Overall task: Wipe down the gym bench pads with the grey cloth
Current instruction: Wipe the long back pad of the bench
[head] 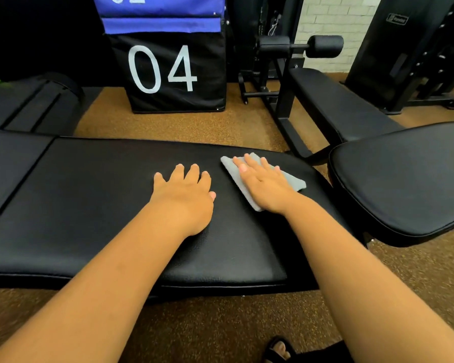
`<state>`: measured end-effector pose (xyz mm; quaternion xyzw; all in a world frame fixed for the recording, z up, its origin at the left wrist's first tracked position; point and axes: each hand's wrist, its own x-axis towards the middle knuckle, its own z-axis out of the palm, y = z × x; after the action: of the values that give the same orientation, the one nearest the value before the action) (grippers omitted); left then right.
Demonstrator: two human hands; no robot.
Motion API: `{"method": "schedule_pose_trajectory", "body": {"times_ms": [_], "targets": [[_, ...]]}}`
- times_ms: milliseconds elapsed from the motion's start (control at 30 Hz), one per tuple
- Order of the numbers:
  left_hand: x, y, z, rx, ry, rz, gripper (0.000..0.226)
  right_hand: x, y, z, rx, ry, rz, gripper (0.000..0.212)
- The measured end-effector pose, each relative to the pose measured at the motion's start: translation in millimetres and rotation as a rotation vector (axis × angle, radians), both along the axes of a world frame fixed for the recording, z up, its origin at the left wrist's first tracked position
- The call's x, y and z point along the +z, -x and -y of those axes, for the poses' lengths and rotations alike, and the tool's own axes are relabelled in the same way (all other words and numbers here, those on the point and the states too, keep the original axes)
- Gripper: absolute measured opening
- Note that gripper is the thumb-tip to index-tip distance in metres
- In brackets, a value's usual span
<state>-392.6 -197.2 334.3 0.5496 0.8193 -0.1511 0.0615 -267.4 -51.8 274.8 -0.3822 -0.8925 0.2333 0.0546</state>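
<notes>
Bench pad [95, 205]: cloth [294, 182] under (right) hand [264, 183]

Black padded bench pad [116, 205] across my view, standing on brown speckled floor [194, 127]. Grey cloth [233, 171] flat on its right part, under my right hand [265, 187]. My left hand [186, 195] flat beside it, apart.

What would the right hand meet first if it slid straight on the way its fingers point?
Probably nothing on the bench pad: the right hand, flat on the grey cloth, points toward the pad's far edge, then floor.
</notes>
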Motion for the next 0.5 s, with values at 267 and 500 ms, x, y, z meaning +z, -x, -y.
{"method": "schedule_pose_trajectory", "body": {"times_ms": [267,500], "targets": [[0.0,0.9,3.2,-0.016,-0.012,0.009,0.056,-17.9,-46.6,-90.1,-0.358,0.017,0.187,0.066],[-0.6,0.4,3.0,-0.004,-0.016,0.023,0.056,7.5,43.9,-39.3,-0.148,-0.129,0.195,0.051]]}}
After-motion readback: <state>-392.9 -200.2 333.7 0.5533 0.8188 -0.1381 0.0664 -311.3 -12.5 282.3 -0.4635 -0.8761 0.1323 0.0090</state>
